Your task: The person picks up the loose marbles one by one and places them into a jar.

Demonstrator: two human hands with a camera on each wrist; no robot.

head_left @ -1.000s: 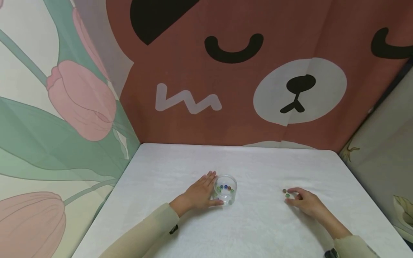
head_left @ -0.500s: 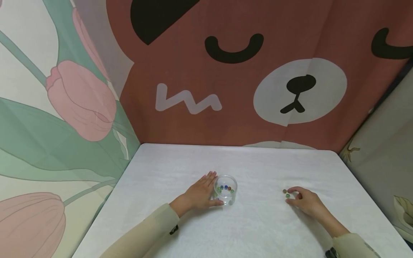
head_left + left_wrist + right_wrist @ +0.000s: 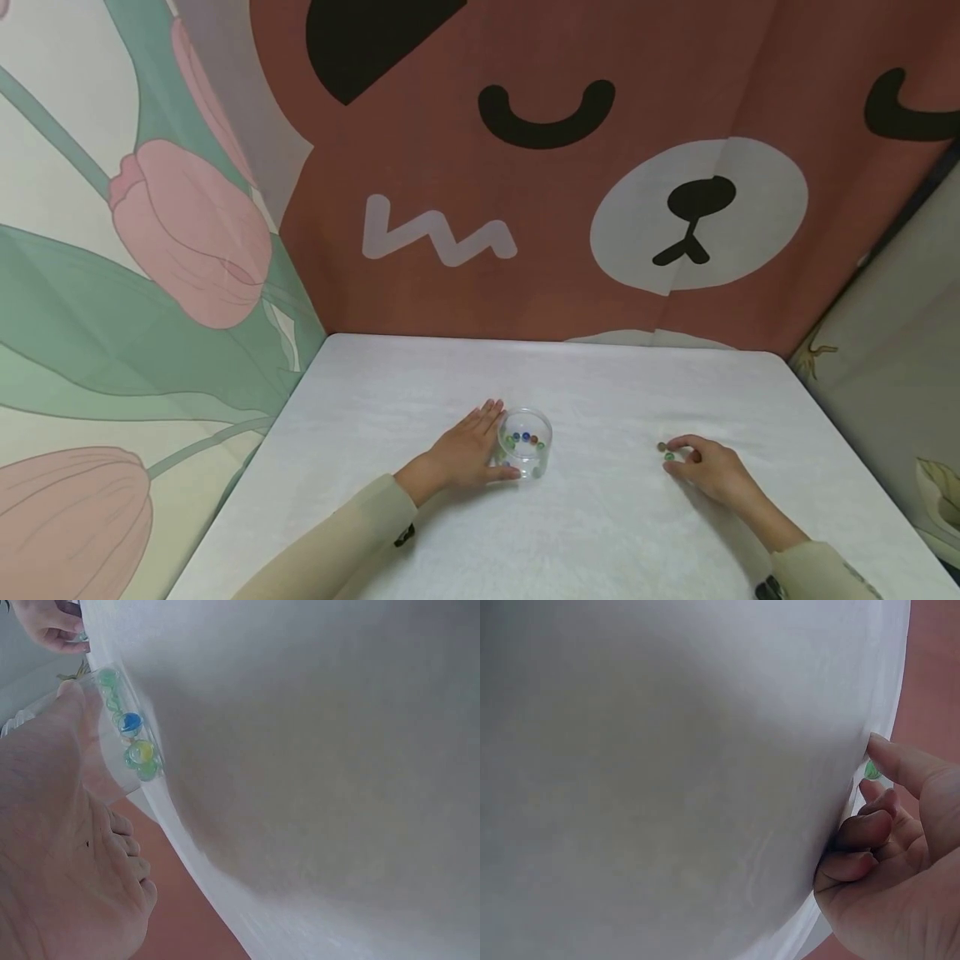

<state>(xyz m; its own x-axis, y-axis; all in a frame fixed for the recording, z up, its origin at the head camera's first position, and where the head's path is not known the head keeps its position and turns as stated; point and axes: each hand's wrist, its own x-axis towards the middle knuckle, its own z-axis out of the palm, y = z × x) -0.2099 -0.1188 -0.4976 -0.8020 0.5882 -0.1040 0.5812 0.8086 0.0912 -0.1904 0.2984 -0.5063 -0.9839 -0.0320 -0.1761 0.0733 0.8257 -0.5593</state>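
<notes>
A clear round plastic container (image 3: 536, 459) stands on the white table (image 3: 585, 533), with several coloured glass marbles (image 3: 130, 724) at its bottom. My left hand (image 3: 459, 450) rests against its left side, fingers straight along the back and thumb stretched across the front. To the right, my right hand (image 3: 708, 471) is low at the table, thumb and index finger apart around a green marble (image 3: 669, 457), the other fingers curled in. The gap between those fingertips is wider than the marble. Just beyond the index fingertip lies an olive-coloured marble (image 3: 662, 447).
Behind the table hangs a brown cloth (image 3: 420, 292) with a printed bear face. A tulip-patterned cloth (image 3: 187, 242) covers the left side, and a pale cloth (image 3: 885, 333) borders the right edge.
</notes>
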